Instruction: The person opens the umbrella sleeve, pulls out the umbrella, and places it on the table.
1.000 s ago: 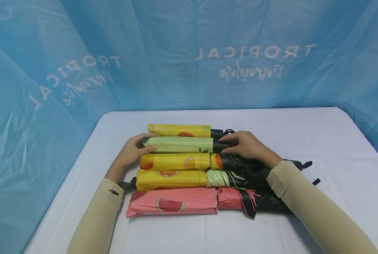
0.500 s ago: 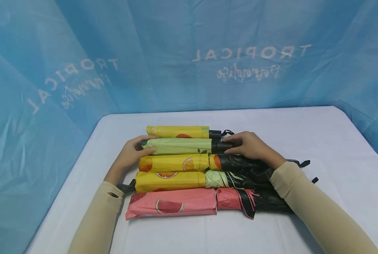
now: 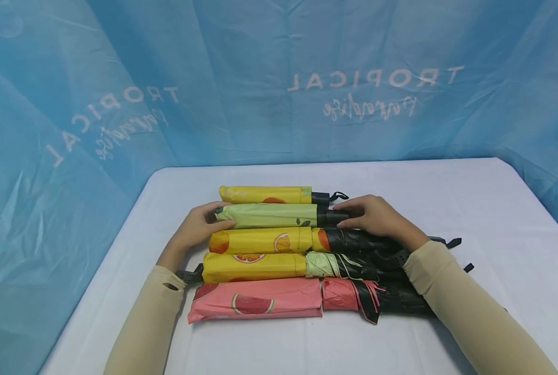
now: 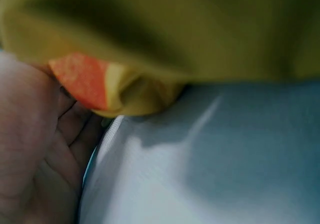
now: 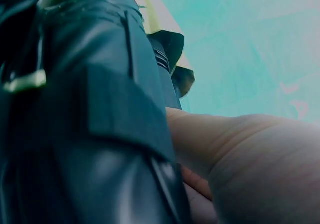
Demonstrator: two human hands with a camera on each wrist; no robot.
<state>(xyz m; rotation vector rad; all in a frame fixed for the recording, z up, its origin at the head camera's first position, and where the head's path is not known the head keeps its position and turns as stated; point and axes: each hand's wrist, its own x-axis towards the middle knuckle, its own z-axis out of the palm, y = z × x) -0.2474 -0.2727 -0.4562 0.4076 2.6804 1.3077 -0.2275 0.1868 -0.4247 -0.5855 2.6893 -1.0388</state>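
In the head view a light green umbrella sleeve (image 3: 269, 215) lies crosswise, second from the back. My left hand (image 3: 196, 225) holds its left end between thumb and fingers. From its right end sticks a black folding umbrella (image 3: 331, 217). My right hand (image 3: 377, 216) grips the umbrella's far end with the thumb in front and fingers behind; the very end is hidden in the hand. The left wrist view shows my palm (image 4: 35, 149) beside a yellow sleeve with a red-orange print (image 4: 82, 79). In the right wrist view my thumb (image 5: 200, 134) is behind a black umbrella (image 5: 100, 109).
Behind lies a yellow-sleeved umbrella (image 3: 264, 195) with a looped strap. In front are two yellow sleeves (image 3: 255, 240) and a pink watermelon sleeve (image 3: 279, 299), each with an umbrella partly out at the right. A blue printed curtain (image 3: 279, 104) surrounds the white table (image 3: 241, 349).
My right hand has moved slightly right with the black umbrella, so more of it shows beyond the green sleeve. My left hand stays on the sleeve's left end.
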